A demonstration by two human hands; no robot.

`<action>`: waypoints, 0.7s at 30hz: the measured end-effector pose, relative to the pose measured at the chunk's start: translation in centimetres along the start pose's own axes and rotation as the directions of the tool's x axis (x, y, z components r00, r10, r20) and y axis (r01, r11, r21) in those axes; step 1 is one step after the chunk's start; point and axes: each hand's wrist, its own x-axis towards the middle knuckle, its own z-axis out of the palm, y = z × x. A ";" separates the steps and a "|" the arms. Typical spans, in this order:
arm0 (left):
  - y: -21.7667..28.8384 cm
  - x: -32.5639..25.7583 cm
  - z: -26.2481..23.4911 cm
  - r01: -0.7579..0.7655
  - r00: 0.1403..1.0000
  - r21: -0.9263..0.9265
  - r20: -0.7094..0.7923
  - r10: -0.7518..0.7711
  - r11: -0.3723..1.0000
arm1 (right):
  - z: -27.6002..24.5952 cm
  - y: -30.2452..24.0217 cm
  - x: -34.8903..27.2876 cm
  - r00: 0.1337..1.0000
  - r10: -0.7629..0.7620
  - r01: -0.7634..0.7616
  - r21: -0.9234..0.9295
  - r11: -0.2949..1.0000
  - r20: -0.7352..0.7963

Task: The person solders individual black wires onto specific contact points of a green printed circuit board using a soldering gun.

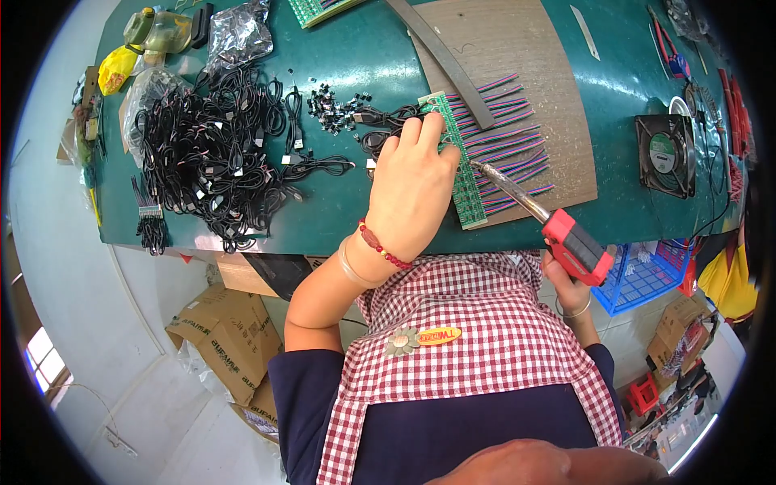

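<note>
A long green circuit board (466, 190) lies on a wooden board, with rows of striped ribbon wires (509, 137) running off its right side. My left hand (416, 166) is over the board's left edge, fingers bent and pinched together. Black USB cables (388, 120) lead in beside those fingers; what the fingertips hold is hidden beneath them. In my right hand (563, 279) is a red and black soldering iron (575, 246). Its metal shaft slants up to the left, and the tip is at the circuit board's right edge, close to my left fingers.
A grey metal bar (449, 65) lies across the wooden board (566, 121) and the wires. Left are a big heap of black cables (210, 158) and small scattered connectors (333, 111). A square fan (664, 155) stands right; a blue crate (638, 279) sits below the table edge.
</note>
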 end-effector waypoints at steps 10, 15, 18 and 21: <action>0.1 0.1 0.0 0.002 1.000 -0.009 -0.010 -0.002 1.000 | 0.5 -0.6 0.0 0.984 0.130 -0.096 0.255 0.962 -0.120; 0.1 0.0 0.1 0.009 1.000 0.003 -0.007 -0.009 1.000 | 0.8 -1.1 0.6 0.986 0.098 -0.052 0.309 0.950 -0.136; 0.2 0.0 0.3 0.013 1.000 0.021 -0.012 -0.013 1.000 | 0.9 -1.0 1.0 0.990 0.087 -0.047 0.312 0.949 -0.114; 0.7 -0.3 0.2 0.050 0.999 0.041 0.000 -0.050 0.998 | 1.6 -1.5 1.9 0.992 0.003 0.031 0.265 0.964 -0.127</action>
